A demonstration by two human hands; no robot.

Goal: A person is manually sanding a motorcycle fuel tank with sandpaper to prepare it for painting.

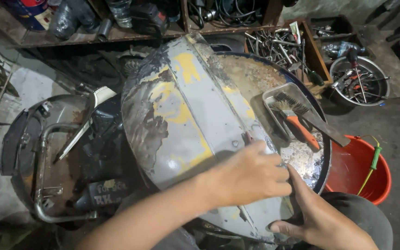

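We find a large curved metal panel (181, 115), grey with yellow patches and dark areas of stripped paint, lying across a round blue-rimmed drum (326, 153). Its long axis runs from the far shelf edge down toward the person, slightly rightward, with a raised ridge along that line. The near end of the panel sits directly under both hands.

To the left stands a dismantled machine frame (47, 157) with bent tubing. On the right, an orange bucket (371, 171) sits on the floor, and beyond it a metal bowl of tools (359, 83). A wooden tray of spanners and loose hardware (278, 46) lies at the back.

On the drum top, just beside the panel's right edge, rests a shallow metal tray (274, 95) holding a brush with an orange handle (302, 129); a flat blade (325, 127) lies touching it.

The left hand (251, 178) crosses over from the left and presses down on the panel near the ridge, fingers curled together; whether something small is pinched beneath them we cannot tell, the view being blocked by the knuckles. The right hand (320, 217) comes up from below right, fingers spread, thumb braced on the panel's near edge and a fingertip touching the left hand. The left hand lies nearer the ridge; the right holds the rim.
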